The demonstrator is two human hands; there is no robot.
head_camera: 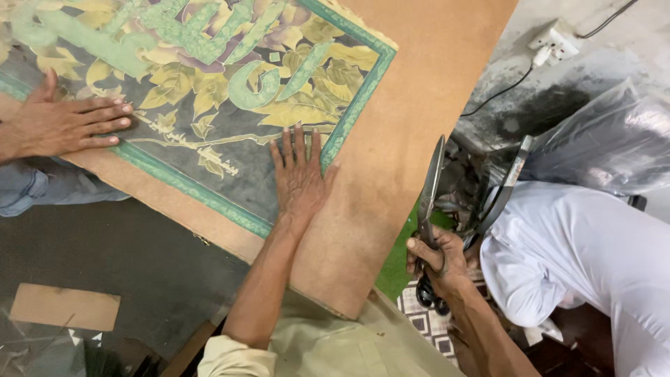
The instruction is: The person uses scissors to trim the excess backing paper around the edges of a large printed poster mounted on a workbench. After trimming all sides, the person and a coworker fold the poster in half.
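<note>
Large black metal shears, blades spread wide, sit at the brown hardboard sheet's right edge, handles gripped by right hand; left hand lies flat, fingers spread, on green-bordered floral poster, another person's hand pressing far left.

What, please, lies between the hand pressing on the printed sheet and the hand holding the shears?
In the head view, only bare brown board lies between the left hand and the right hand gripping the shears.

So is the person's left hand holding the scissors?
No, the left hand lies flat on the printed sheet; the right hand grips the open scissors.
</note>
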